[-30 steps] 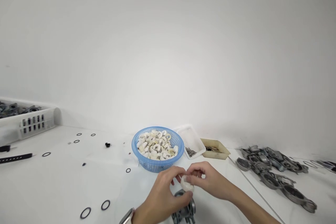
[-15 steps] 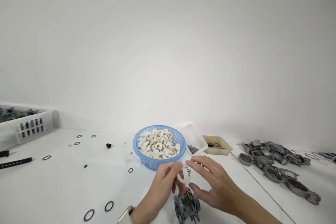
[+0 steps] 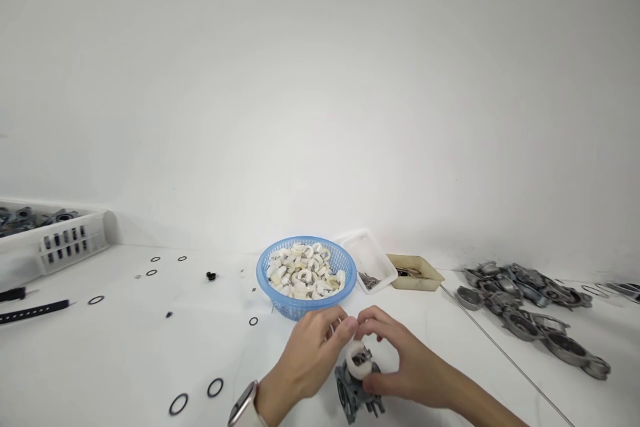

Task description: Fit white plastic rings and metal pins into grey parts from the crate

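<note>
Nearest you, the metal part [image 3: 357, 400] stands on the counter [image 3: 110, 360], the white ring [image 3: 351, 361] over its top between your left hand [image 3: 311, 350] and closer right hand [image 3: 407, 363], though I cannot tell whether either grip pinches it, with the blue basket [image 3: 293, 309] beyond.

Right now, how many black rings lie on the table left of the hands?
7: three small rings at the back, one ring beside the strap, another near the basket, two bigger rings in front. The left hand might hide more.
</note>
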Demonstrator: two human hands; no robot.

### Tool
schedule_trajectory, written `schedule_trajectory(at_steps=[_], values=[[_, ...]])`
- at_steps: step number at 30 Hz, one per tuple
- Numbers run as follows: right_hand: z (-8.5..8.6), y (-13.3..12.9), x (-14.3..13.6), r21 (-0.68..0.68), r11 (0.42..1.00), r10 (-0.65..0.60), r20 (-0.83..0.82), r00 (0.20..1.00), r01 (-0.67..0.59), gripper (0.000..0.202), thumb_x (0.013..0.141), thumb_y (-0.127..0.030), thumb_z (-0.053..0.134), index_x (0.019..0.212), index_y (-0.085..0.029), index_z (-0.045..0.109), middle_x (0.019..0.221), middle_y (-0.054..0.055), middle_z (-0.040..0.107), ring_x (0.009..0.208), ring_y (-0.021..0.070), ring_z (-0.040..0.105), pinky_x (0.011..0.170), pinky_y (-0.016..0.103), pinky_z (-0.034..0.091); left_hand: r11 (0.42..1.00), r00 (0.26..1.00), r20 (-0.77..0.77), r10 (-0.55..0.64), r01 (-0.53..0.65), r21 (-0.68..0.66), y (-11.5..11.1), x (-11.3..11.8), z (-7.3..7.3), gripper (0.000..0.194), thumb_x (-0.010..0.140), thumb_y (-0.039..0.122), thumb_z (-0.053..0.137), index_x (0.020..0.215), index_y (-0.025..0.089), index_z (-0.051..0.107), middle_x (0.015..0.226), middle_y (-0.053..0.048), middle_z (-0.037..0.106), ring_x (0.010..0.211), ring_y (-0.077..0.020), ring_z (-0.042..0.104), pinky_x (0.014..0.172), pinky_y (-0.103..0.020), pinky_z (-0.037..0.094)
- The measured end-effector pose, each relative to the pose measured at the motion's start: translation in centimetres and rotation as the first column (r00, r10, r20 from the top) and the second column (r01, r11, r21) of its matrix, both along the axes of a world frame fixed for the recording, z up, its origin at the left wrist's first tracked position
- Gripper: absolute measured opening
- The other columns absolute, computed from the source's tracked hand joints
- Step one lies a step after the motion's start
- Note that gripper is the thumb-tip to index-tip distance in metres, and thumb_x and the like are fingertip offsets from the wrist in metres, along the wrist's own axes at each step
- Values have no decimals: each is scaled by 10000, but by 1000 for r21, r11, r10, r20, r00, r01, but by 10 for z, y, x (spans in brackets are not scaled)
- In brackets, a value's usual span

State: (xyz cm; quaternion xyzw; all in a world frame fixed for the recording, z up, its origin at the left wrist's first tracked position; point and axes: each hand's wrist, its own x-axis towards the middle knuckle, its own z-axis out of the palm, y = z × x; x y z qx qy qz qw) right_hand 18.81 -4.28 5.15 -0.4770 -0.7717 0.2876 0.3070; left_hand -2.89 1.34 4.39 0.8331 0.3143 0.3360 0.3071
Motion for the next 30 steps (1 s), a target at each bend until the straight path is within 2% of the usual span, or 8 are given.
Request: schedule_trajectory(at_steps=[6, 10, 13, 15, 17, 21, 26, 30], values=[[-16, -1, 1, -83, 996, 18, -45, 999, -22, 447, 691, -143, 835, 1077, -283, 660, 1180, -3, 589, 1118, 234, 567, 959, 339, 438, 994, 981, -184, 61, -43, 101, -2, 1, -1, 475, 1023, 602, 437, 815, 230, 646, 816, 5, 675, 762, -200, 596, 659, -298, 337], [-18, -2, 3, -113, 993, 10, -53, 999, -16, 448, 680, -153, 832, 1079, -281, 673, 1177, -3, 604, 1096, 238, 581, 945, 343, 442, 994, 929, -371, 20, 22, 108, -5, -3, 1, 412, 699, 607, 808, 826, 248, 653, 802, 20, 681, 753, -220, 600, 606, -292, 290], [-19, -2, 9, -131, 991, 23, -66, 998, -31, 574, 666, -141, 832, 1186, -304, 651, 1235, -2, 611, 1154, 244, 576, 990, 346, 444, 989, 910, -416, -8, 67, 128, -5, -4, -2, 479, 570, 584, 882, 795, 244, 633, 817, 22, 690, 740, -222, 594, 592, -293, 273], [-20, 0, 18, -96, 995, 12, -29, 1000, -14, 583, 731, -164, 787, 1266, -320, 614, 1310, 7, 600, 1215, 243, 561, 1025, 348, 448, 989, 906, -423, -20, 79, 124, -5, -4, -6, 447, 583, 545, 882, 786, 243, 622, 815, 28, 693, 728, -213, 586, 594, -295, 274], [-20, 8, 31, 25, 996, -89, 142, 986, 86, 467, 840, -214, 697, 1285, -317, 599, 1348, 23, 595, 1241, 239, 556, 1029, 353, 464, 991, 906, -422, -20, 74, 111, -3, -3, -8, 419, 592, 507, 880, 802, 248, 627, 834, 31, 697, 742, -214, 584, 600, -295, 282], [-14, 44, 65, 280, 927, -358, 462, 812, 249, 265, 950, -207, 549, 1194, -249, 643, 1285, 83, 639, 1207, 284, 575, 1009, 447, 476, 995, 912, -408, -45, 80, 68, 1, -4, -12, 414, 593, 472, 878, 888, 272, 667, 881, 36, 705, 786, -223, 594, 623, -294, 312], [-4, 109, 92, 282, 919, -393, 593, 703, 275, 146, 1017, -263, 601, 1117, -194, 683, 1147, 63, 703, 1069, 238, 658, 937, 444, 544, 995, 918, -391, -71, 91, 32, 3, -5, -13, 419, 592, 457, 875, 926, 288, 686, 916, 38, 706, 826, -229, 600, 659, -297, 340], [-9, 150, 90, 247, 929, -369, 689, 624, 277, 251, 1011, -364, 653, 1190, -189, 669, 1226, 70, 686, 1039, 226, 684, 908, 444, 583, 998, 910, -410, -56, 65, 9, 1, -6, -10, 422, 618, 510, 855, 946, 299, 692, 946, 30, 697, 851, -240, 593, 684, -303, 363]])
